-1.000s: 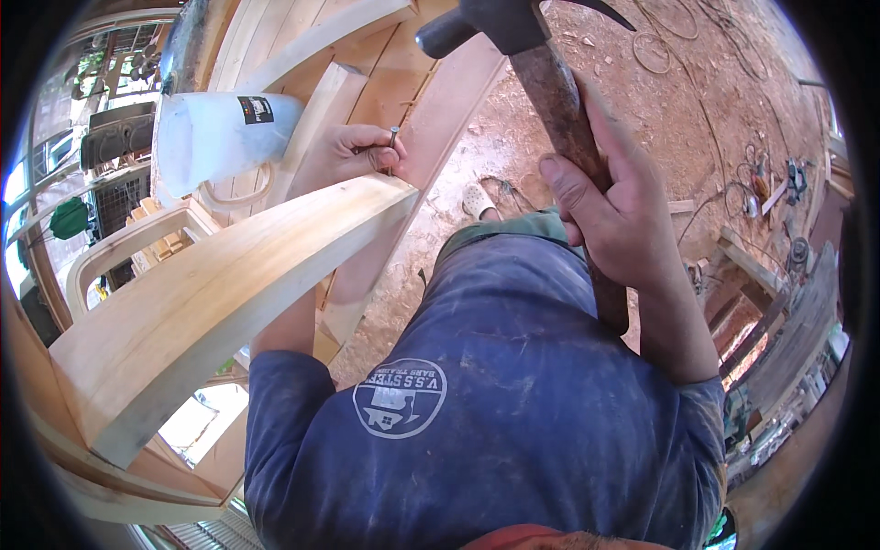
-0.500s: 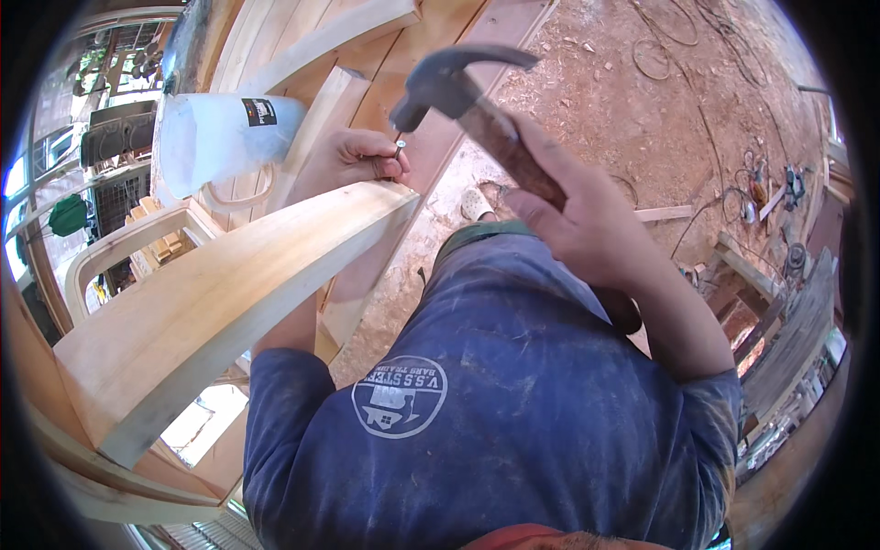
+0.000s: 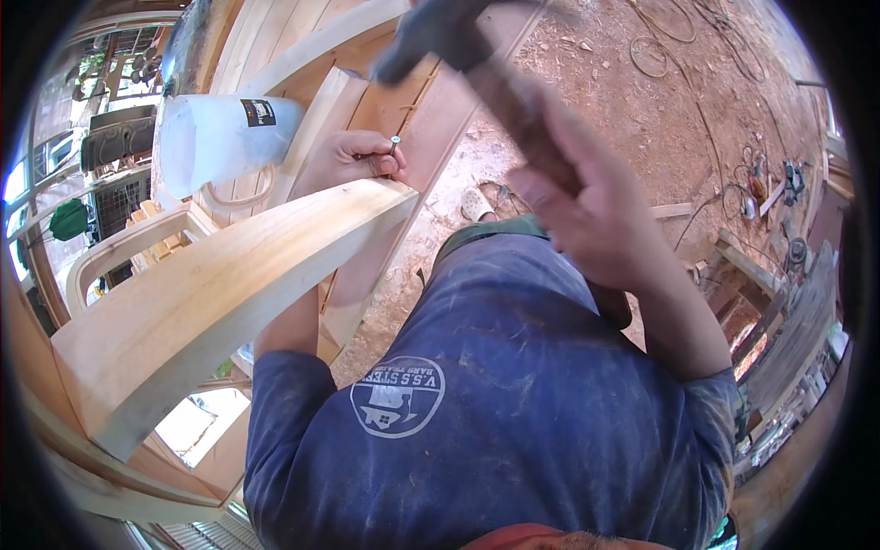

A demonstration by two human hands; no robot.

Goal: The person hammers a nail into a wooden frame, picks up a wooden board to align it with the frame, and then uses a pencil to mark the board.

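A hammer (image 3: 458,41) is held in the right hand (image 3: 587,215), the fingers wrapped closed around its wooden handle; the hand and the head are blurred, and the head is raised above and to the left of that grip, up at the top edge of the view. Open air is seen between the hammer head and the nail (image 3: 394,144) below it. The nail is pinched upright between the fingertips of the left hand (image 3: 353,158), which is closed around its shank, with the nail head showing just above the fingers. Directly under that grip, the upper end of a curved pale wooden beam (image 3: 229,284) is touched by the hand; the beam's sawn edge runs down and to the left, away from the grip, to a square-cut end. Beyond the grip, flat wooden boards (image 3: 403,101) are laid edge to edge. Left of the left hand, a white plastic jug (image 3: 215,137) with a dark label is seen lying tilted on the timber; what it holds cannot be told. To the right of both grips, bare reddish dirt ground (image 3: 642,119) is spread wide, with loose cables (image 3: 724,197) and tools farther off.
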